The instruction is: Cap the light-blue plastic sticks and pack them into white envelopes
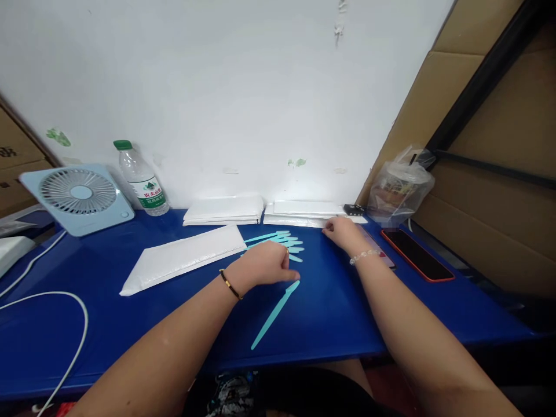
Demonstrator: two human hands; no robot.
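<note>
My left hand is over the middle of the blue table, fingers curled and thumb pointing right. At the thumb tip is the upper end of a slim teal eyebrow razor, which slants down toward me. Behind this hand a loose pile of similar teal razors fans out, partly covered by it. My right hand is closed, thumb and fingertips together, at the front edge of the right stack of white padded envelopes; what is between them, if anything, is hidden. One white padded envelope lies slanted left of the pile.
Another envelope stack is against the wall, with a small black item to its right. Phones lie near my right forearm, before a bagged drink cup. Leftward stand a water bottle, blue fan and white cable.
</note>
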